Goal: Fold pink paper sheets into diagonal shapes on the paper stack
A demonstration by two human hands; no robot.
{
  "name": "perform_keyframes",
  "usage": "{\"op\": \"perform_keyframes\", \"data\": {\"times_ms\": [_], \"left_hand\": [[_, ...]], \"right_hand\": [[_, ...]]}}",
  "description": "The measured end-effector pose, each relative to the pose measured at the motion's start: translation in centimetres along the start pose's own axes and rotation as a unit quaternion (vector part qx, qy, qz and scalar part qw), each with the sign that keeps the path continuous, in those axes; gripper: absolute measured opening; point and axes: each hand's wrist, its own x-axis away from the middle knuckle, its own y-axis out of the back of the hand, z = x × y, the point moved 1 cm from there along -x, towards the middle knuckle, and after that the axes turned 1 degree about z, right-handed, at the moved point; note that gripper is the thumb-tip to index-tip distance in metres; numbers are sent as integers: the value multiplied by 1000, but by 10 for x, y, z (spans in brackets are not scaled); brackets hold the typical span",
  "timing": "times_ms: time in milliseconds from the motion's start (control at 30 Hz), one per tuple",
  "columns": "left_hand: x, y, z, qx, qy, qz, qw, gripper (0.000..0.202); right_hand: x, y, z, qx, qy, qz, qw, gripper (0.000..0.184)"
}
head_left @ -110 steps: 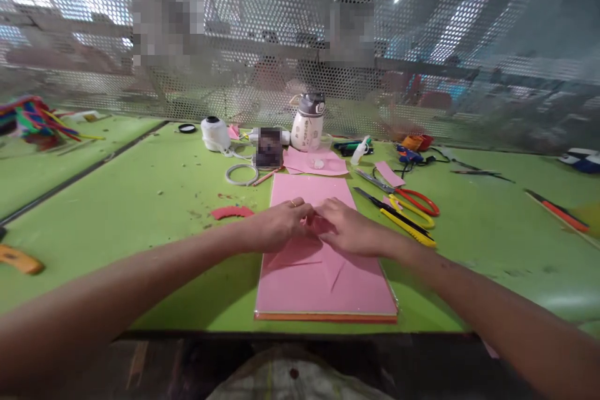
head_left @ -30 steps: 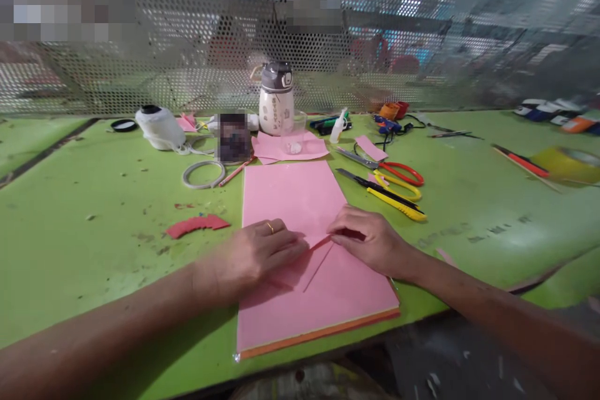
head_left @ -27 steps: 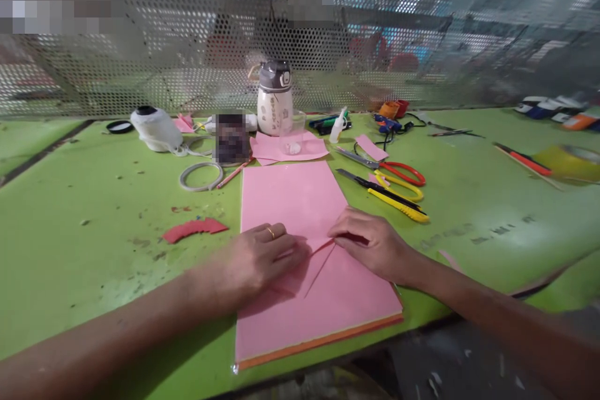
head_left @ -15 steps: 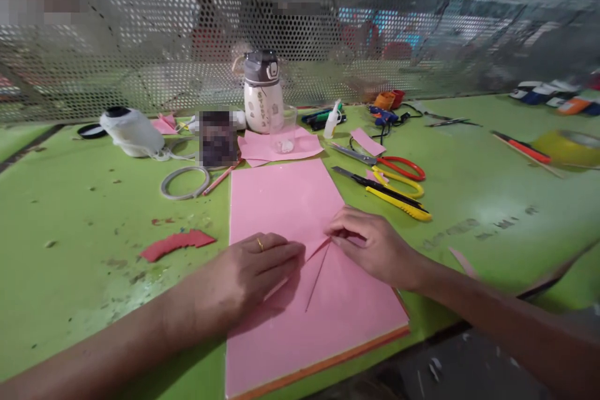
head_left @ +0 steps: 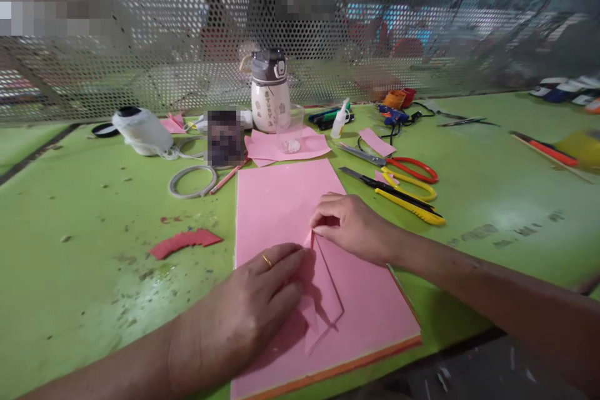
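Note:
A folded piece of thin pink paper point(head_left: 324, 284) lies over a stack of pink sheets point(head_left: 284, 200) in the middle of the bench. My right hand point(head_left: 349, 225) pinches its upper tip between thumb and fingers. On its left side, my left hand point(head_left: 260, 297), with a gold ring, is closed on the paper, fingers together. The lower part of the piece spreads towards me with several creased edges and casts a shadow. Some of it is hidden under my left fingers.
Right of the stack lie scissors point(head_left: 412, 170) and a yellow utility knife point(head_left: 410, 205). Behind it stand a bottle point(head_left: 269, 100), a clear cup point(head_left: 290, 131) and a small glue bottle point(head_left: 340, 122). To the left are a tape ring point(head_left: 173, 184) and a red paper strip point(head_left: 185, 242).
My right hand has moved left with the paper's tip, bringing it close to my left fingers. The folded piece has turned, with more creased edges showing below. The camera view has shifted slightly.

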Motion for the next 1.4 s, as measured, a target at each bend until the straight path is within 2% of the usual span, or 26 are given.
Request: {"op": "perform_keyframes", "data": {"times_ms": [133, 333, 433, 600, 733, 867, 1000, 1200, 1400], "left_hand": [[2, -3, -2, -15, 10, 2, 1000, 26], [-3, 2, -4, 13, 24, -65, 998, 25], [-4, 1, -5, 8, 17, -78, 997, 24], [-3, -3, -5, -26, 1, -48, 999, 23], [-6, 0, -5, -34, -19, -34, 999, 18], [-8, 2, -4, -28, -28, -46, 998, 16], [-6, -1, -2, 4, -13, -62, 998, 23], [-4, -1, -1, 22, 10, -70, 997, 28], [-2, 1, 1, 26, -10, -43, 999, 20]], "right_hand": [[0, -1, -2, -19, -1, -3, 1000, 23], [2, -5, -2, -26, -46, -16, 998, 20], [5, -8, -5, -34, -53, -26, 998, 17], [11, -8, -7, -36, 29, -38, 998, 18], [19, 3, 5, -30, 71, -41, 996, 18], [35, 8, 21, 49, 155, 16, 987, 19], [51, -2, 22, 146, 223, 60, 962, 23], [63, -9, 15, 170, 209, 23, 963, 32], [63, -6, 15, 139, 172, 5, 975, 23]]}}
